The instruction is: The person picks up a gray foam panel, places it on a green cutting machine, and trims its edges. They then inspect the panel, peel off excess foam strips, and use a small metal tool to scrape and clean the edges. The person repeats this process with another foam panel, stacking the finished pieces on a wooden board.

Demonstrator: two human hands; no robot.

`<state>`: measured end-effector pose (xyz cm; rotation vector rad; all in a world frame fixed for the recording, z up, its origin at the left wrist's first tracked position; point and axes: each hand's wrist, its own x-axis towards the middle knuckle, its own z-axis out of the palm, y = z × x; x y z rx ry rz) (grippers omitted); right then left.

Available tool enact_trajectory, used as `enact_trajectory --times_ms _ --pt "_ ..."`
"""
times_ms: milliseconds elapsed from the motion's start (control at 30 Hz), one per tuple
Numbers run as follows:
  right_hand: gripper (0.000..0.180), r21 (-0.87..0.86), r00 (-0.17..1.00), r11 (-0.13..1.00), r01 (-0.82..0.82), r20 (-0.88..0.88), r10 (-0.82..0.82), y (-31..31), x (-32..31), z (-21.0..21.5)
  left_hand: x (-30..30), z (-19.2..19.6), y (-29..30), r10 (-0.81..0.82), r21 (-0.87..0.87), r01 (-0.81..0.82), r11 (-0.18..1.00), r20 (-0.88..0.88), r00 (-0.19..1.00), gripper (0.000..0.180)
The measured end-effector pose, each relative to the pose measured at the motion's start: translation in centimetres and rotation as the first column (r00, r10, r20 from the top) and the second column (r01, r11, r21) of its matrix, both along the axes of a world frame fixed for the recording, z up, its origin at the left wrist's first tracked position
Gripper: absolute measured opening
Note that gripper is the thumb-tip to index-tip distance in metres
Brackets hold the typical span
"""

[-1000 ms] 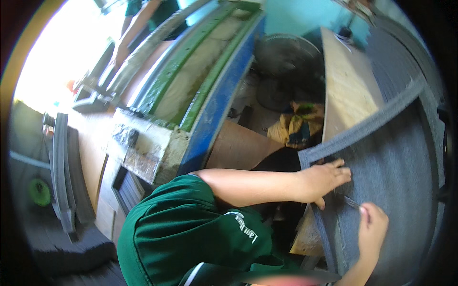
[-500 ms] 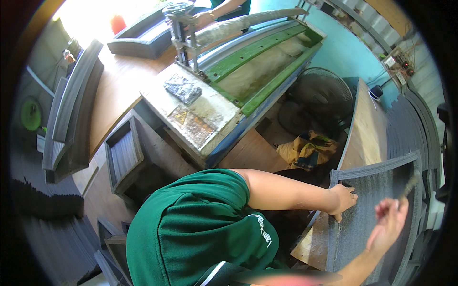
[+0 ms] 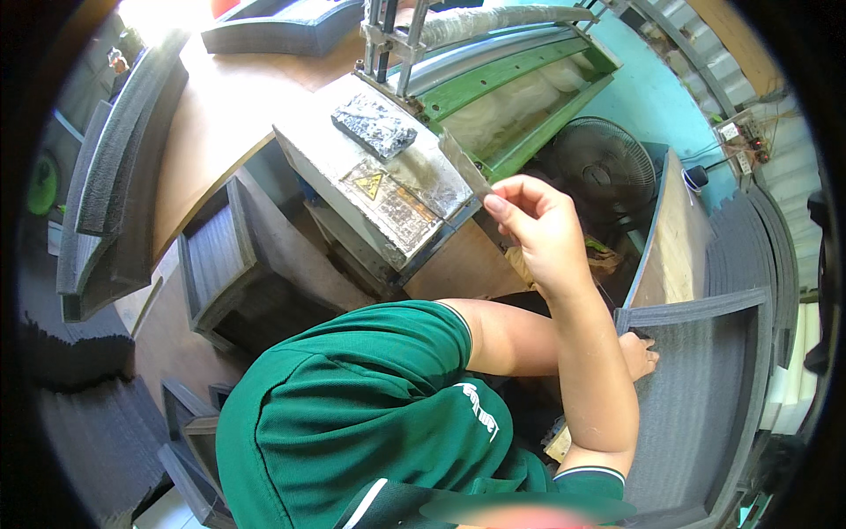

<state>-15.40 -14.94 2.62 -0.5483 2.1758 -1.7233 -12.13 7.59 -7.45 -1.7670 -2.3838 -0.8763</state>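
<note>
My right hand (image 3: 539,220) is raised beside the corner of a white and green machine (image 3: 520,123). It pinches a thin, flat greyish strip (image 3: 467,166) between thumb and fingers, and the strip's far part lies over the machine's edge. Farther right, my left hand (image 3: 638,354) grips the left edge of a large grey foam frame (image 3: 692,314), its fingers bent over the side wall. My right forearm crosses in front of the left one and hides part of it. A smeared grey block (image 3: 374,126) lies on the machine's white top.
A wooden table (image 3: 238,97) at upper left bears curved grey foam pieces (image 3: 132,159). Below it stands another foam frame (image 3: 216,264). A black fan (image 3: 604,163) stands behind a wooden board (image 3: 674,234). Stacked foam sheets (image 3: 753,242) lean at right.
My right hand has moved from over the foam frame up and left to the machine, still holding the strip. My left hand stays on the frame. The view has shifted somewhat.
</note>
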Motion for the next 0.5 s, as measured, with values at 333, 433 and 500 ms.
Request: enact_trajectory --times_ms 333,433,500 --pt "0.022 0.057 0.995 0.994 -0.09 0.053 0.087 -7.0 -2.4 -2.2 -0.5 0.0 -0.6 -0.037 0.015 0.036 0.999 0.04 0.999 0.093" --pt "0.026 0.193 0.987 0.981 -0.025 -0.152 0.055 -4.8 -1.0 -0.7 -0.5 0.2 -1.5 -0.048 0.053 0.045 0.998 0.044 0.998 0.092" --pt "0.026 0.251 0.937 0.966 0.056 -0.348 0.036 -1.5 1.0 1.2 -0.4 0.6 -2.2 -0.043 0.026 0.042 0.999 0.03 0.999 0.091"
